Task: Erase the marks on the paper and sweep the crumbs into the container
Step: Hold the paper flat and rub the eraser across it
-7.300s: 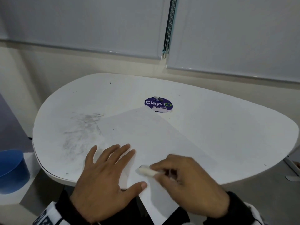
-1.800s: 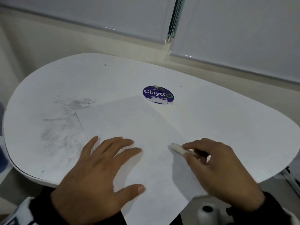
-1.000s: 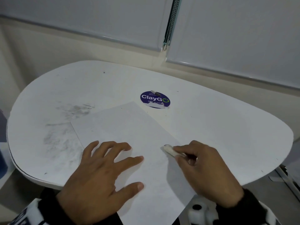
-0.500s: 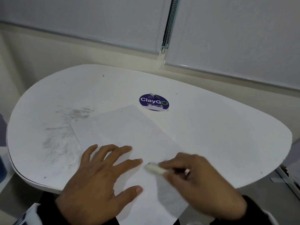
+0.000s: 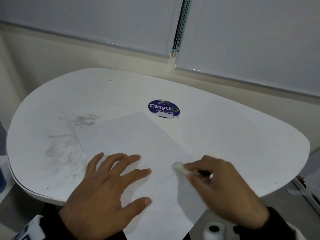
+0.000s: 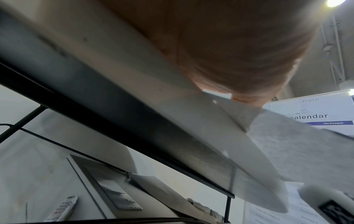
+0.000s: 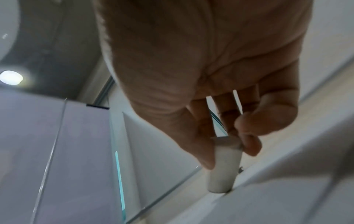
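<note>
Head view: a blue container (image 5: 2,177) shows only as a sliver at the left edge, contents hidden. The paper (image 5: 138,144) lies at lower centre, overhanging the table (image 5: 242,135) edge. Left hand (image 5: 105,193), fingers spread, presses it; right hand (image 5: 223,189) pinches the eraser (image 5: 180,168) on its right part.

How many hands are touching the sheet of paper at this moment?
1. The left hand lies flat on the paper. The right hand pinches the eraser, whose tip meets the sheet; whether its fingers touch the sheet is unclear.
</note>
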